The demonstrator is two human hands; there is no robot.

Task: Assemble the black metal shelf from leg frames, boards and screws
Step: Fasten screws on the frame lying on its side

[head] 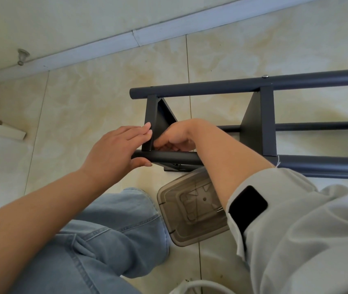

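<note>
Nearest the lens: right sleeve [296,225], pale grey with a black patch, and a knee in blue jeans [109,234], placing the wearer crouched close over the work. Between them on the tiled floor [88,96], an empty smoky plastic tub [190,211], probably kept within reach for screws; none visible inside.

Beyond, black shelf [253,124] lying on its side so the joints face upward. Near leg tube [169,157] and far leg tube [211,85] running parallel, two boards standing edge-on between them: end board [150,122] at the tube ends, second board [260,124] further right. One screw head [265,76] seated in the far tube above the second board.

Left hand [113,151]: partly open, thumb hooked under the near tube, fingers laid flat against the end board, apparently pressing board and tube together so the holes stay aligned.

Right hand [179,134]: curled down inside the corner where end board meets near tube, fingertips pinched close; whether a screw or tool sits in them cannot be told, the palm hiding it. Likely step: fastening this last near corner.

White pipe [1,129] and skirting [105,45] at left, well apart from the work.
</note>
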